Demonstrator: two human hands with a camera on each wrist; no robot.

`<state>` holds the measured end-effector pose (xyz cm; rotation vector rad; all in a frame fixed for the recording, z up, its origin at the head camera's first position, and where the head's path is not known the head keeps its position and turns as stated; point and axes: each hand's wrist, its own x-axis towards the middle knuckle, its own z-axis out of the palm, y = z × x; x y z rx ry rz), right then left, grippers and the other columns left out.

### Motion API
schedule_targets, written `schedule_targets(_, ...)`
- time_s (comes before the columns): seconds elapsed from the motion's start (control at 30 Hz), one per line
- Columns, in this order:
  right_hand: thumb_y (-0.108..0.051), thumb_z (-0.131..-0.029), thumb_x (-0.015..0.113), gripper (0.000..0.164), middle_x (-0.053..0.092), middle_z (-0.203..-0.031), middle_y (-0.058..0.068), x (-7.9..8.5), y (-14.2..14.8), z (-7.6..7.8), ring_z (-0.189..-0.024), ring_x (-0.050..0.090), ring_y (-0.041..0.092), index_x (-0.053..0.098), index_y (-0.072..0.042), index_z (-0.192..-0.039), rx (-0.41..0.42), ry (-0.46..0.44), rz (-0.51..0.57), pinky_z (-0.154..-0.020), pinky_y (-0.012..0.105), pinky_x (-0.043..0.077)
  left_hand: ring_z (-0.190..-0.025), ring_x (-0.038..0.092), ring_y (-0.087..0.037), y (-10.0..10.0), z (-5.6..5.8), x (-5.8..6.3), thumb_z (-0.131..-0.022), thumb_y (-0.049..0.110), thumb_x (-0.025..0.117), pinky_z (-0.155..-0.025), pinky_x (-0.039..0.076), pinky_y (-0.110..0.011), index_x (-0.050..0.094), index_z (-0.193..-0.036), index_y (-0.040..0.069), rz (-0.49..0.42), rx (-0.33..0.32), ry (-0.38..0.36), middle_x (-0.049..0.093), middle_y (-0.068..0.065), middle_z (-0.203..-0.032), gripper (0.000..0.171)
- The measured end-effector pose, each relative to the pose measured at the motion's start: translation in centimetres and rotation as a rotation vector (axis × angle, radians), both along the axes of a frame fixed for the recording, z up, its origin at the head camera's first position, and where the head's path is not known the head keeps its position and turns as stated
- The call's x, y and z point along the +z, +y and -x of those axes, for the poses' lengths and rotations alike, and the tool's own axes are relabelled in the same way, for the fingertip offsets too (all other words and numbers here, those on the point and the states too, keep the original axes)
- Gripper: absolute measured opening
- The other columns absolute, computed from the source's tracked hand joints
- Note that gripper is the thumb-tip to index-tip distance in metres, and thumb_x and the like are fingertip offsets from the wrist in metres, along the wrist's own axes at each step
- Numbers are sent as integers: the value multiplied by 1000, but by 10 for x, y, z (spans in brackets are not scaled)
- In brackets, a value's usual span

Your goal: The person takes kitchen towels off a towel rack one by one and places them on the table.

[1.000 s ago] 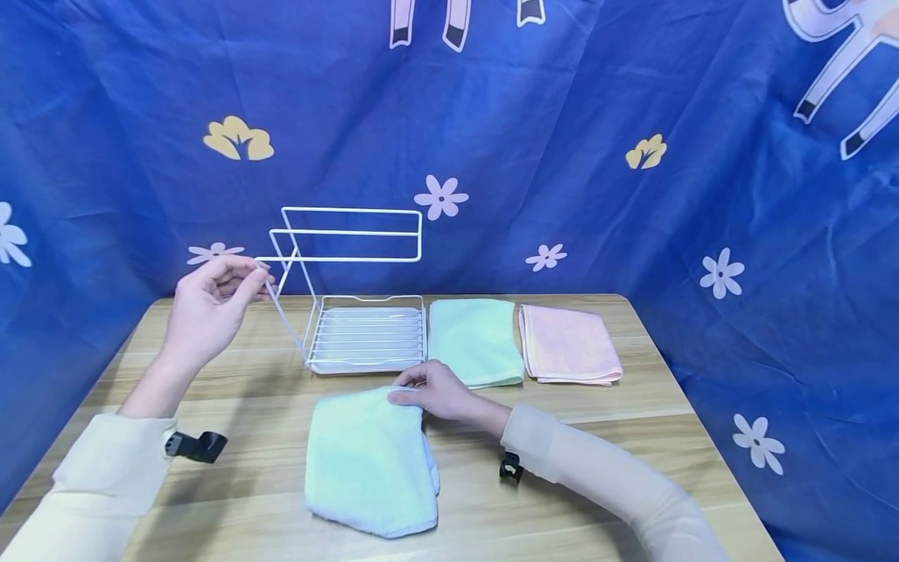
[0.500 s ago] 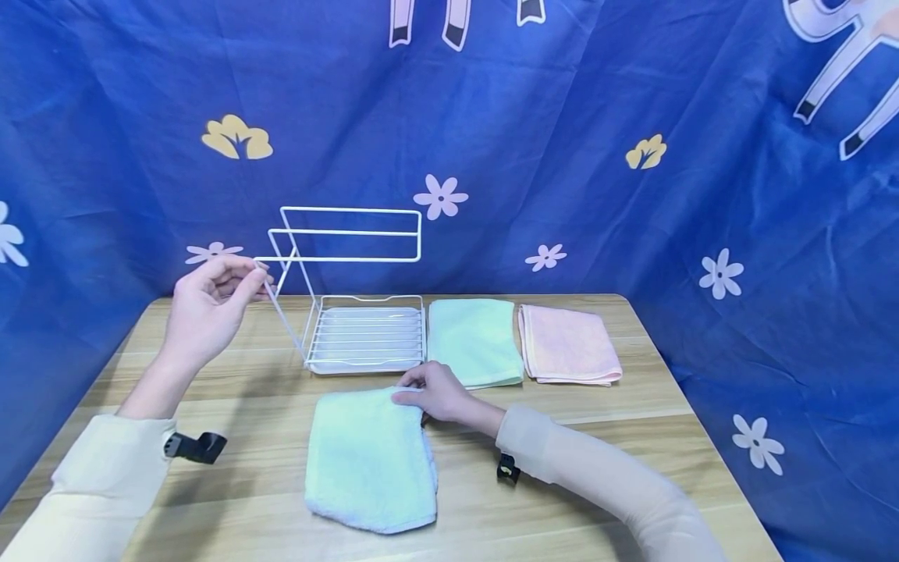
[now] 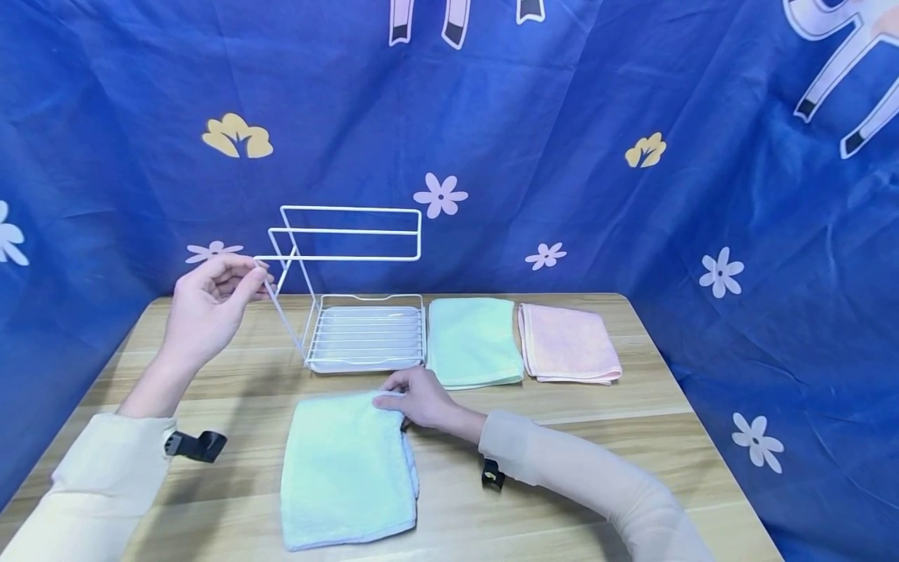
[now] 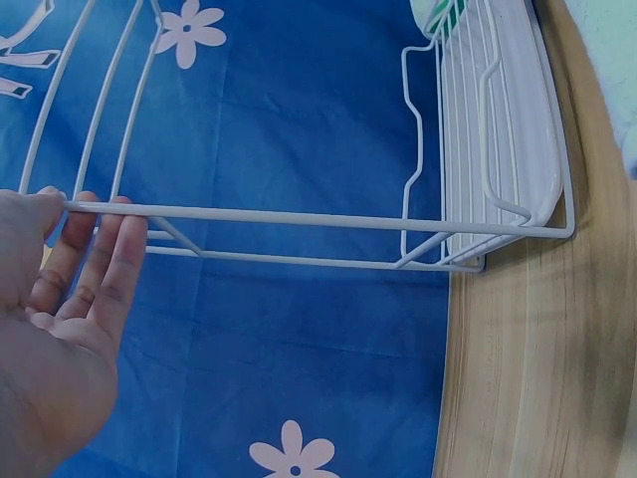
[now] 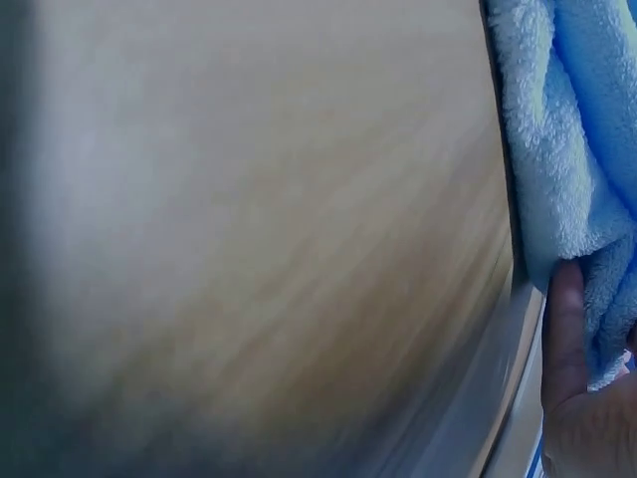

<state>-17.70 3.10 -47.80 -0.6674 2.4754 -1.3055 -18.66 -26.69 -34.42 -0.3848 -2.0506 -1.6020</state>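
With thumb and fingers, my left hand [image 3: 211,308] pinches the upper front corner of a white wire rack [image 3: 337,257]; the left wrist view shows the fingers round the rack's side wire [image 4: 299,216]. A folded light blue towel [image 3: 347,476] is in front of the rack. My right hand [image 3: 421,400] grips this towel at its far right corner, the thumb on top and the fingers partly hidden beneath. In the right wrist view, fluffy folds of the blue towel [image 5: 567,149] hang by the thumb.
A white tray [image 3: 365,320] lies under the rack's lower wires. Right of it, a folded mint green towel [image 3: 474,343] and a folded pink towel [image 3: 569,343] lie on the wooden table [image 3: 597,453]. Blue patterned cloth [image 3: 492,101] stands behind and at both sides.
My right hand has shifted left and slightly toward me, taking the blue towel along. The left hand and the rack have stayed in place.
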Motion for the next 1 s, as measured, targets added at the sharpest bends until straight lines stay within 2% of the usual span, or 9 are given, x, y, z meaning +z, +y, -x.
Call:
schedule_targets(0.23,-31,-97,79,12,81,-94,-8,1,6,9,-81,62,-3,83,-20,-97,22,68,-80,-78,13,54,-76,75,1,0,2,0,-100,-5,65,-72,64,-11,71,-106,4,9,2,7,77,14,-90,12)
schedule_targets(0.4,-31,-96,79,11,81,-96,-9,0,8,14,-83,63,-2,83,-21,-97,5,77,-102,-79,13,54,-75,74,2,0,4,0,-100,-3,66,-72,64,-11,71,-106,4,41,24,2,76,16,-89,11)
schedule_targets(0.67,-33,-96,79,14,82,-99,-8,0,9,19,-84,65,-2,83,-20,-101,-8,68,-106,-80,14,55,-75,75,1,0,6,-1,-100,-5,66,-71,64,-12,72,-106,3,5,1,3,77,14,-89,11)
schedule_targets(0.77,-34,-96,79,16,81,-100,-7,2,11,20,-84,63,-2,82,-19,-103,6,68,-105,-79,13,54,-75,74,3,-1,5,1,-100,-2,67,-71,63,-10,72,-107,4,55,42,-15,76,18,-89,10)
schedule_targets(0.9,-34,-97,78,22,81,-103,-3,7,20,20,-83,66,-1,80,-17,-110,25,61,-77,-78,15,58,-77,71,10,-4,2,1,-101,6,69,-73,59,-3,72,-109,14,168,122,-71,72,25,-89,12)
schedule_targets(1.0,-33,-97,78,27,80,-105,0,12,31,19,-84,70,2,78,-14,-115,28,49,-53,-80,16,61,-79,69,14,-7,-5,-3,-101,9,70,-75,56,1,72,-113,13,222,151,-117,70,29,-89,13)
